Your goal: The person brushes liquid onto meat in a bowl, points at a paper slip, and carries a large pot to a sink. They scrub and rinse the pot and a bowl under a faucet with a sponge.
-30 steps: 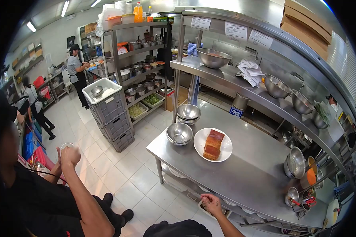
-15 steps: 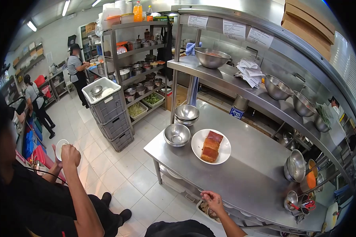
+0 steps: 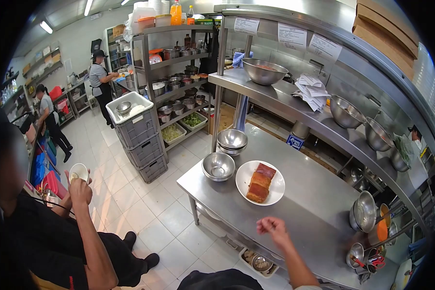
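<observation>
Left: I see a co-worker's hands point(image 3: 81, 191) on a white bowl point(image 3: 79, 171) | Middle: silver bowls point(image 3: 218, 166), then brown meat point(image 3: 261, 182) on a white plate point(image 3: 243, 175), on the shiny table point(image 3: 307, 198) | Nearer: wearer's right hand point(image 3: 275, 229), fingers loosely bent, not closed up | Left hand: out of my view, can't tell its fingers
</observation>
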`<state>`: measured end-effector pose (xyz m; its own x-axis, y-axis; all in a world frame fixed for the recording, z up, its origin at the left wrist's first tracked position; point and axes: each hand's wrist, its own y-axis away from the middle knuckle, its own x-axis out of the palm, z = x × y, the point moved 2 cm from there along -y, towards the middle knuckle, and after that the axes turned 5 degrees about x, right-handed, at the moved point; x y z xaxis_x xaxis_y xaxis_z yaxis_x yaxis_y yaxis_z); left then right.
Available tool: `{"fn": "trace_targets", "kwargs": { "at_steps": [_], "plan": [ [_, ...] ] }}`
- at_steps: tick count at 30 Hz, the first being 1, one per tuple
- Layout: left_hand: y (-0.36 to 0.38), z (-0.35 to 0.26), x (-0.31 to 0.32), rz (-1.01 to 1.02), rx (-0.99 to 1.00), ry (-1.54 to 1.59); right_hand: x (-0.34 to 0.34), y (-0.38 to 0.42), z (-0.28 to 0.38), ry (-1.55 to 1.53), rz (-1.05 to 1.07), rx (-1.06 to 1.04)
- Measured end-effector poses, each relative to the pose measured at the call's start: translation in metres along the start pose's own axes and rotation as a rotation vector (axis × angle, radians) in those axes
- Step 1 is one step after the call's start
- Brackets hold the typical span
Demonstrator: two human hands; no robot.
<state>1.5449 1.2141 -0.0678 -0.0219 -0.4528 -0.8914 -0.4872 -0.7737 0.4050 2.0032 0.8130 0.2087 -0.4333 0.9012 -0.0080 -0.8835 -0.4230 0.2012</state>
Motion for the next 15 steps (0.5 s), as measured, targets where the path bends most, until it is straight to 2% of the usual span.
{"fn": "trace_targets", "kwargs": {
  "at_steps": [1,3,4,5,6,7,8,9,11,15],
  "plan": [
    [0.015,-0.045,-0.018,-0.102,-0.044,0.071,-0.003,-0.004,0.022,0.007,0.024,-0.024],
    [0.004,-0.081,-0.018,-0.016,-0.129,0.235,-0.004,-0.012,0.079,0.087,0.081,-0.112],
    [0.006,-0.111,-0.024,-0.001,-0.064,0.261,-0.003,-0.020,0.110,0.159,0.112,-0.172],
    [0.008,-0.147,-0.030,0.012,0.005,0.290,-0.004,-0.036,0.137,0.251,0.130,-0.334],
    [0.005,-0.183,-0.035,0.056,0.097,0.356,-0.005,-0.058,0.169,0.353,0.076,-0.436],
    [0.001,-0.220,-0.040,0.100,0.190,0.420,-0.004,-0.072,0.205,0.327,0.016,-0.412],
    [-0.003,-0.261,-0.050,0.021,0.356,0.408,-0.006,-0.090,0.241,0.329,0.026,-0.562],
    [-0.010,-0.297,-0.059,-0.025,0.523,0.445,-0.013,-0.115,0.270,0.375,-0.066,-0.548],
    [-0.016,-0.374,-0.100,-0.079,0.672,0.514,-0.018,-0.151,0.322,0.362,-0.211,-0.640],
    [-0.037,-0.494,-0.194,-0.145,0.883,0.682,0.006,-0.166,0.355,0.588,-0.213,-0.556]
  ]
}}
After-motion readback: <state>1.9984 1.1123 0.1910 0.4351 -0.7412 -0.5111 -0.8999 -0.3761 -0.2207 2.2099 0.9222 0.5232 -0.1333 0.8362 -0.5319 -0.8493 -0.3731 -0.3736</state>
